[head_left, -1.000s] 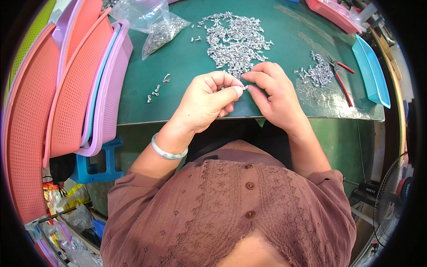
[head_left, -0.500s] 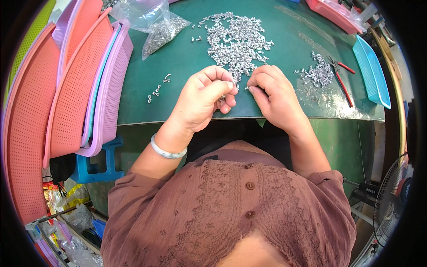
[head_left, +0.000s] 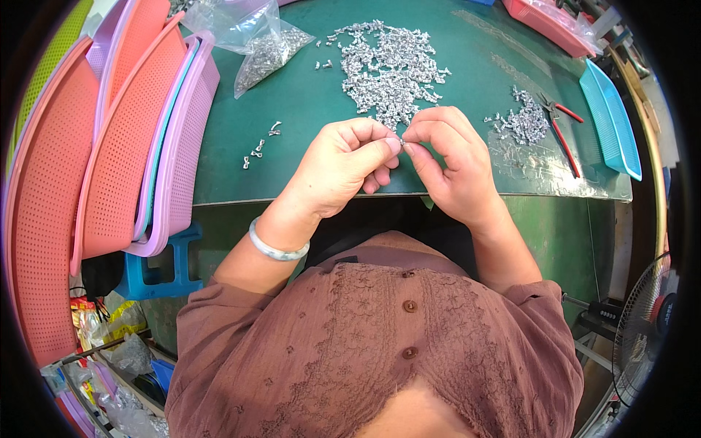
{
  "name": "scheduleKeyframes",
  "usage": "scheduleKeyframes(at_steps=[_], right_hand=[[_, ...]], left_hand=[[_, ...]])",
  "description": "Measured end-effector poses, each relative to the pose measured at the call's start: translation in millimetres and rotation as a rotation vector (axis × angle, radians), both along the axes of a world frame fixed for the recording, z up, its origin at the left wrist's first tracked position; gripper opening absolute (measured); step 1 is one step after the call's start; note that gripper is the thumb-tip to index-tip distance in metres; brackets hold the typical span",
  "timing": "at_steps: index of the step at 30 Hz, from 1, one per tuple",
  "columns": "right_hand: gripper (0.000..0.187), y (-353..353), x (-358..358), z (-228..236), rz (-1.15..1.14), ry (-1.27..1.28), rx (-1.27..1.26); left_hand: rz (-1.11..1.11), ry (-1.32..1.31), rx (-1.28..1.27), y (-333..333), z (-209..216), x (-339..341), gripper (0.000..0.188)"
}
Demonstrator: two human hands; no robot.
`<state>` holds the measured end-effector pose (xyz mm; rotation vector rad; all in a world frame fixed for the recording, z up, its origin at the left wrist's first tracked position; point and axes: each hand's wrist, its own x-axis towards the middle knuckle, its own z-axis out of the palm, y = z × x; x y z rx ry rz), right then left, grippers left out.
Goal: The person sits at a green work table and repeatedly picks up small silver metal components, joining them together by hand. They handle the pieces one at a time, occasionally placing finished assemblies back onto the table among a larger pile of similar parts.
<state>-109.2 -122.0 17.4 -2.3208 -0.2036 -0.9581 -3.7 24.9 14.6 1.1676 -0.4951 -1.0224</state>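
Observation:
Over the near edge of the green tabletop, my left hand and my right hand meet fingertip to fingertip. Each is closed in a pinch, and a tiny silvery metal piece shows between them; its exact shape is mostly hidden by the fingers. Just beyond lies a large heap of small silvery metal pieces. A few joined metal pieces rest to the left of my left hand. Right of my right hand is a smaller pile of metal pieces, beside pliers with red handles.
Stacked perforated plastic baskets in pink, purple and blue line the left side. A clear bag of metal pieces lies at the far left of the table. At right are a blue tray, a pink tray and a fan.
My hands have come together; the left has shifted slightly right, so its fingertips now touch those of the right at the small metal piece. The piles look unchanged.

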Motion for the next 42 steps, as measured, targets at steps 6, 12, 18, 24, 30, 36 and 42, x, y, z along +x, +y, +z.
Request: scheduleKeyframes(at_steps=[6,12,18,24,30,36,42], right_hand=[[0.017,-3,-1,-6,0.021,0.031,0.066],[0.017,-6,0,-7,-0.004,0.04,0.036],[0.021,-3,4,-8,-0.095,0.21,-0.153],[0.02,-9,-2,-7,-0.14,0.175,-0.244],[0.017,-15,-7,-7,-0.136,0.188,-0.092],[0.014,-15,-7,-8,-0.134,0.227,-0.101],[0.008,-17,-3,-11,-0.1,0.222,-0.103]], left_hand=[[0.023,-0.003,-0.01,0,0,-1,0.01],[0.037,-0.03,0.008,0,1,-3,0.008],[0.038,-0.037,0.0,0,1,-4,0.008],[0.06,-0.015,-0.011,0,-1,-2,0.005],[0.034,0.206,-0.16,5,-8,10,0.007],[0.034,0.181,-0.141,4,-8,9,0.014],[0.061,0.114,-0.071,2,-4,4,0.01]])
